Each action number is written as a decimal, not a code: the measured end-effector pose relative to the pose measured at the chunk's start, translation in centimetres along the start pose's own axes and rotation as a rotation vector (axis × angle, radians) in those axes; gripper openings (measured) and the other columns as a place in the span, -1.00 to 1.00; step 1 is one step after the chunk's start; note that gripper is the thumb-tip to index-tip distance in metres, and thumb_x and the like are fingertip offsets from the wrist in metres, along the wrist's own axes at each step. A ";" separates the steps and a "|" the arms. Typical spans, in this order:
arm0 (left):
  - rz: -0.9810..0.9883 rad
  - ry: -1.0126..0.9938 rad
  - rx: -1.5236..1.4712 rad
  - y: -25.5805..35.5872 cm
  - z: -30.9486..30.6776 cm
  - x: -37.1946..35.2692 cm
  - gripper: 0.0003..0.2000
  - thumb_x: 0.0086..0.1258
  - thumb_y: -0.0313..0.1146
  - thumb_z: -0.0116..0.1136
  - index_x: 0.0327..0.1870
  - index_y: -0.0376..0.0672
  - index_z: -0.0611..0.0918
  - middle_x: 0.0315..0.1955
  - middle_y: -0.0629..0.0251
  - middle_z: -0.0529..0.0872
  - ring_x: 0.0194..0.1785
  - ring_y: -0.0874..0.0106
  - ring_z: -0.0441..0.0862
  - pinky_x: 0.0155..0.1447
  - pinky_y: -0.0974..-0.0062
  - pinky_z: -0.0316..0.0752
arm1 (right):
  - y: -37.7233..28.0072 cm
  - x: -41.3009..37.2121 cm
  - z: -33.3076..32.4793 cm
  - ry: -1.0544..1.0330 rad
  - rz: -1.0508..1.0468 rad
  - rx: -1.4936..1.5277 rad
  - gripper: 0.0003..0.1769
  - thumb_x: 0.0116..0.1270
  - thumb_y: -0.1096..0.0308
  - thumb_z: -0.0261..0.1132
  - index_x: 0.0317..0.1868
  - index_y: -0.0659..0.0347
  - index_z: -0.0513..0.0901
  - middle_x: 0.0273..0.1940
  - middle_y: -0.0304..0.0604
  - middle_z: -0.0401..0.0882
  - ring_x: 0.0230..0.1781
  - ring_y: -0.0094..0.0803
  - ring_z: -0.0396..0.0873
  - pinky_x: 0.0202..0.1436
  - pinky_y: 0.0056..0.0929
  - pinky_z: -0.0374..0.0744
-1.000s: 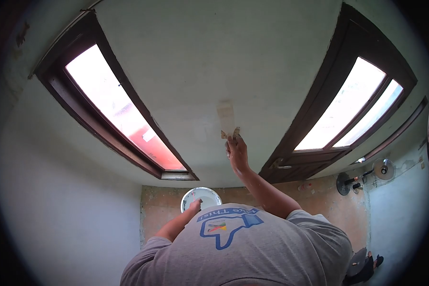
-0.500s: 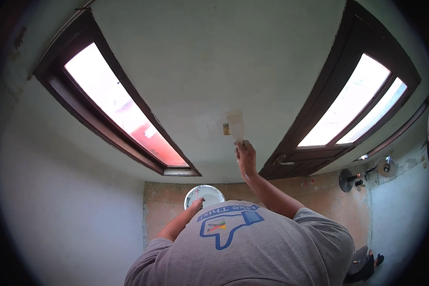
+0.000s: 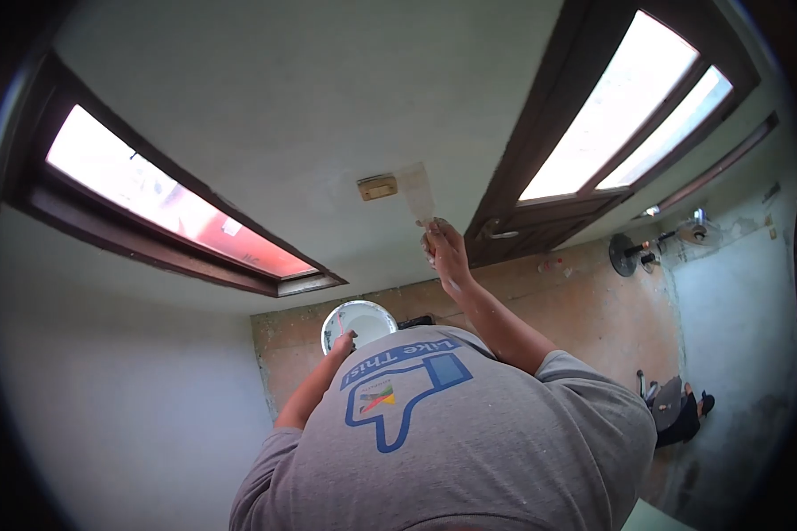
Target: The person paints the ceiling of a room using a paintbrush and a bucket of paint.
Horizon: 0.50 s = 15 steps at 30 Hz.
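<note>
My right hand (image 3: 443, 241) is closed around the grip of a putty knife (image 3: 416, 188), whose wide, pale blade lies against the wall (image 3: 319, 115). Just left of the blade, a yellowish switch plate (image 3: 378, 187) sits in the wall. Lower down, my left hand (image 3: 344, 342) is closed at the near side of a round white bucket (image 3: 372, 317). A thin pinkish strip shows by my fingers there; whether it is the bucket's handle, I cannot make out. Whitish material is visible inside the bucket.
A dark-framed window (image 3: 266, 281) is on the left and a dark wooden door (image 3: 496, 208) on the right. A fan (image 3: 624, 255) stands on the brownish floor (image 3: 576, 310) by the right wall. Another person (image 3: 677, 411) is low at the right, beyond my shoulder.
My view has tilted and turned. The putty knife has gone from overlapping the switch plate to just right of it. My left hand stays at the bucket.
</note>
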<state>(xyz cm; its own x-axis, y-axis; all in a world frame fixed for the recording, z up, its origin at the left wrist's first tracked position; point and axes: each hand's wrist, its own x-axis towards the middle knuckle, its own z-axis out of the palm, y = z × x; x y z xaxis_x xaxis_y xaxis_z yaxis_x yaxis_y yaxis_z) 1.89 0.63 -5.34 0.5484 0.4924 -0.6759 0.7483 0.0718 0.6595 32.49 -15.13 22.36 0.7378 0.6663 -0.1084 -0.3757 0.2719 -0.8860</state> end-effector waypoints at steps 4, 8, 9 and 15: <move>-0.037 -0.053 0.033 0.2 0.2 0.4 -0.65 0.20 -0.14 0.21 -0.27 -0.33 0.64 -0.42 0.12 0.61 -0.36 0.29 0.55 -0.25 0.29 0.46 | 0.8 -0.5 -1.8 0.039 -0.176 -0.085 -0.78 0.59 0.25 0.06 -0.06 0.20 0.56 -0.48 -0.39 0.40 -0.57 -0.67 0.22 -0.51 -0.64 0.21; -0.082 -0.058 0.036 0.6 0.5 0.9 -0.65 0.20 -0.14 0.21 -0.27 -0.33 0.64 -0.42 0.12 0.61 -0.36 0.28 0.55 -0.25 0.29 0.46 | -2.3 -0.8 -3.1 0.118 -0.381 -0.468 -0.79 0.58 0.30 0.06 -0.06 0.27 0.54 -0.46 -0.35 0.41 -0.51 -0.64 0.23 -0.42 -0.60 0.27; -0.096 -0.058 0.033 0.6 0.7 1.0 -0.65 0.20 -0.14 0.21 -0.27 -0.33 0.64 -0.42 0.12 0.61 -0.36 0.28 0.55 -0.25 0.29 0.46 | -3.5 -0.8 -3.1 0.133 -0.530 -0.600 -0.80 0.57 0.34 0.07 -0.03 0.30 0.54 -0.44 -0.33 0.42 -0.49 -0.63 0.24 -0.40 -0.59 0.28; -0.190 -0.012 -0.028 1.0 1.9 1.4 -0.65 0.20 -0.14 0.22 -0.27 -0.33 0.64 -0.41 0.12 0.61 -0.36 0.28 0.55 -0.24 0.29 0.46 | -8.0 -3.1 -0.4 0.177 -0.607 -0.722 -0.77 0.46 0.46 0.18 0.06 0.32 0.52 -0.33 -0.11 0.51 -0.38 -0.37 0.44 -0.29 -0.40 0.44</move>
<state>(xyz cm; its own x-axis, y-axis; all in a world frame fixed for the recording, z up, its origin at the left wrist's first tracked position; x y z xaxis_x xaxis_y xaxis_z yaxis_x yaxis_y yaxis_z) 4.11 -0.27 -6.25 0.4033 0.4570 -0.7928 0.8280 0.1867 0.5288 33.44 -19.62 29.63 0.7892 0.4219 0.4463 0.4911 0.0029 -0.8711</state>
